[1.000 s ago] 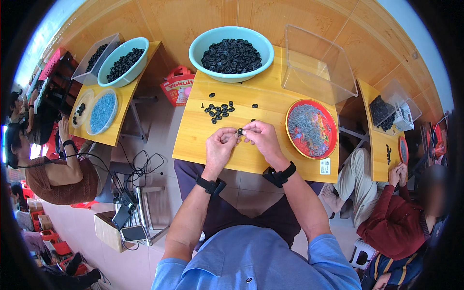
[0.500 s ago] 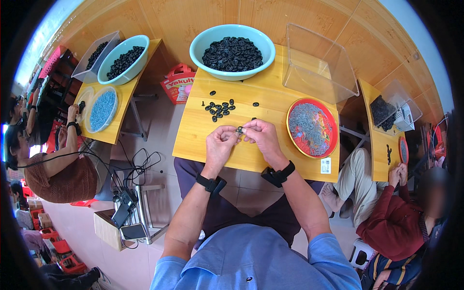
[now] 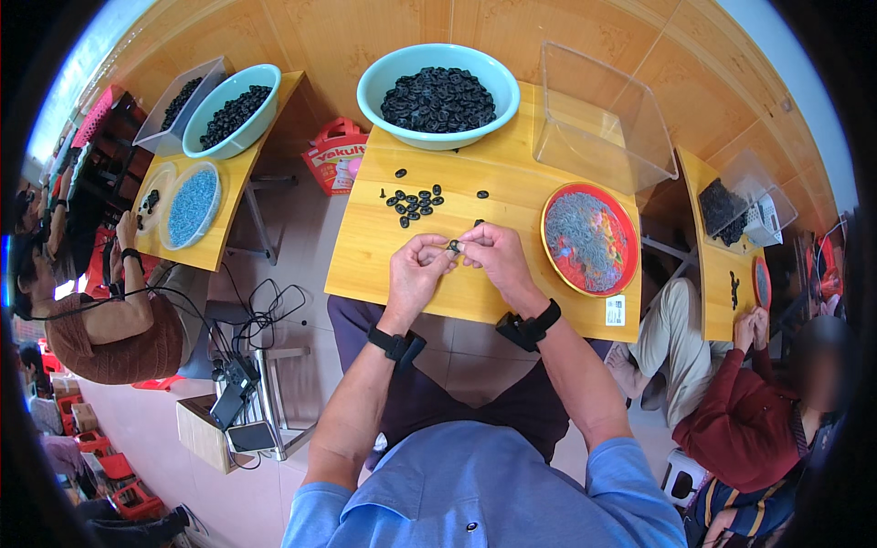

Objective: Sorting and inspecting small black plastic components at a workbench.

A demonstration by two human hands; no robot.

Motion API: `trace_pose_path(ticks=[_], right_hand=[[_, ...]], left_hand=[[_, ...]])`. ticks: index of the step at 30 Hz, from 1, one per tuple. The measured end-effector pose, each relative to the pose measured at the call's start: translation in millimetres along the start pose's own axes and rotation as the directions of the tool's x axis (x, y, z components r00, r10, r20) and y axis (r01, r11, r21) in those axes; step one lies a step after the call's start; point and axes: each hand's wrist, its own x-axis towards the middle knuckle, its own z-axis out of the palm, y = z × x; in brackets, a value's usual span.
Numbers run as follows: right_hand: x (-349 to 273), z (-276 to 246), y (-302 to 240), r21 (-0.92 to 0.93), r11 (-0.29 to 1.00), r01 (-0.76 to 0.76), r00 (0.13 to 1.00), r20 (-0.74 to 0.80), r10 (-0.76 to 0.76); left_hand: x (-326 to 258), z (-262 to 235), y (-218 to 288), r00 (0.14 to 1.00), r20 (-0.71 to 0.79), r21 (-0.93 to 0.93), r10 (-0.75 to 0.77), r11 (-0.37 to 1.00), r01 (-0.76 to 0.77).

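Over the near part of the yellow table (image 3: 375,256), my two hands meet at the fingertips. Between them is a small black oval piece (image 3: 453,246), mostly covered by the fingers. My left hand (image 3: 417,271) pinches it from the left, and my right hand (image 3: 498,262) pinches at its right side. Fine details of the piece are too small to tell. Beyond my hands lies a loose group of black oval pieces (image 3: 413,208), with a single one (image 3: 482,194) apart to the right. Another dark piece (image 3: 479,223) is partly hidden by my right hand.
A light-blue basin (image 3: 438,141) of black pieces stands at the back. Right of it is a clear plastic bin (image 3: 594,137). A red round tray (image 3: 632,239) holds thin grey metal bits. People work at side tables (image 3: 233,196) left and right. Cables (image 3: 260,315) hang at left.
My hands keep the same pinch on the black oval piece, almost unmoved. At the left table, another person's hand has drawn back from a shallow clear dish.
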Motion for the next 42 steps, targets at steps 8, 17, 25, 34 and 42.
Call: trace_pose_path(ticks=[8, 17, 25, 34, 42], right_hand=[[-2.0, -7.2, -1.2, -0.011, 1.0, -0.014, 0.998, 0.067, 0.015], [-1.3, -23.6, -15.2, -0.12, 0.989, -0.09, 0.982, 0.158, 0.108], [-3.0, -26.0, -13.7, -0.124, 0.987, -0.106, 0.974, 0.185, 0.128], [-5.2, -24.0, -11.7, -0.079, 0.992, -0.102, 0.979, 0.17, 0.115], [-4.1, -32.7, -10.4, -0.126, 0.98, -0.152, 0.967, 0.186, 0.173]], left_hand=[[-2.8, -0.9, -0.5, 0.997, 0.074, 0.17, -0.022, 0.985, 0.009], [-8.0, 6.7, 6.5, 0.989, 0.148, 0.424, 0.021, 0.902, -0.082], [-12.3, 18.1, 22.6, 0.989, 0.143, 0.567, 0.046, 0.815, -0.12], [-11.6, 15.9, 19.5, 0.986, 0.154, 0.607, 0.062, 0.782, -0.143], [-9.1, 11.6, 16.8, 0.978, 0.209, 0.533, 0.013, 0.837, -0.125]])
